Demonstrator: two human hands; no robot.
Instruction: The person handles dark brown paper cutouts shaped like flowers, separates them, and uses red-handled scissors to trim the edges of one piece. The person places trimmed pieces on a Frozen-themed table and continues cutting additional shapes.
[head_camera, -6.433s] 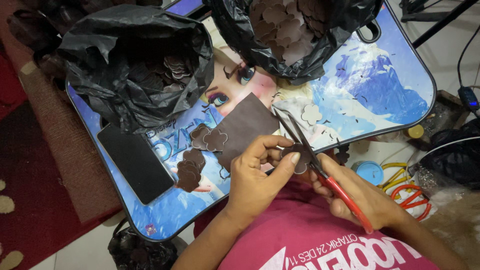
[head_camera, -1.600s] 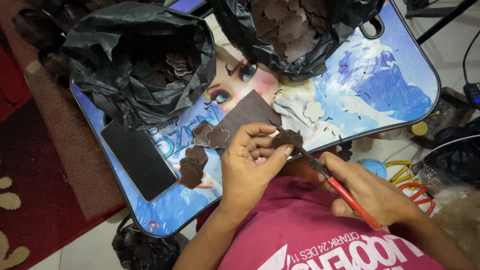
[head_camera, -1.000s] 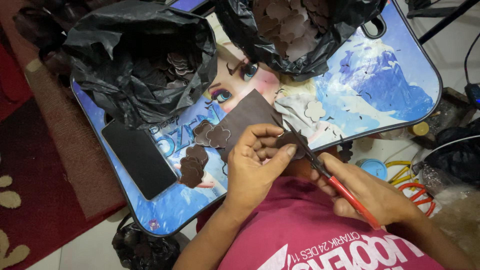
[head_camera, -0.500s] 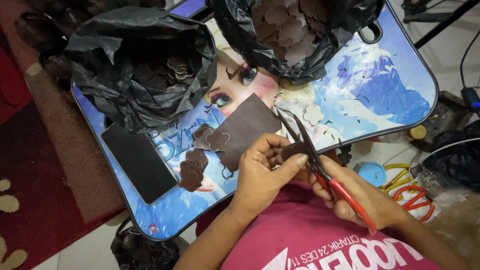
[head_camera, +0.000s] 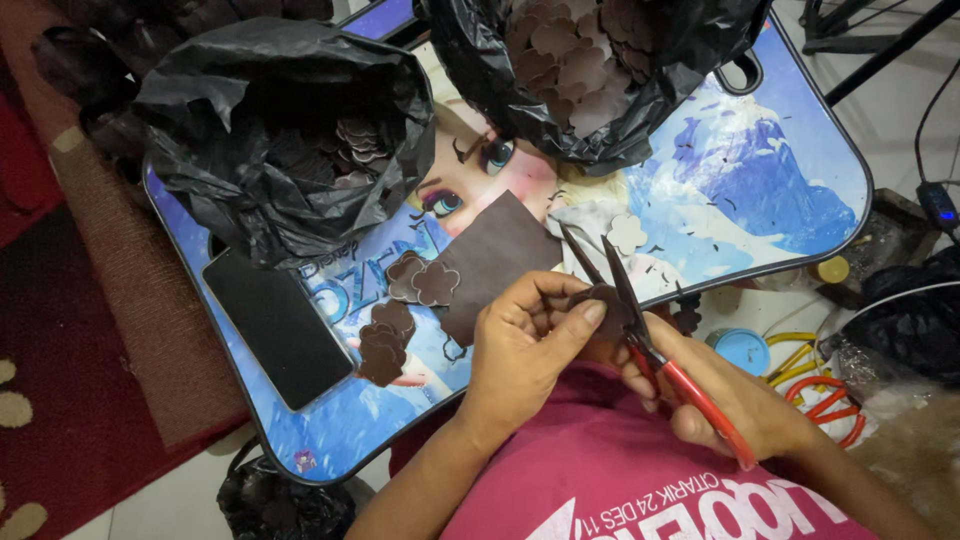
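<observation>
The left hand pinches a small brown cut-out piece between thumb and forefinger, held just above the near edge of the lap tray. The piece sits at the fingertips, not in the palm, with its far side exposed. The right hand is closed round the red handles of the scissors; the blades stand parted, points aimed away from the person, and the piece lies between them close to the pivot, touching the blade.

On the tray, just beyond the left hand, lies a brown sheet, with several flower-shaped brown cut-outs beside it to the left. A dark phone lies face up near the tray's left edge. Two black plastic bags hold more cut-outs: one at the tray's far left, one at its far middle. A single pale cut-out lies near the scissor tips.
</observation>
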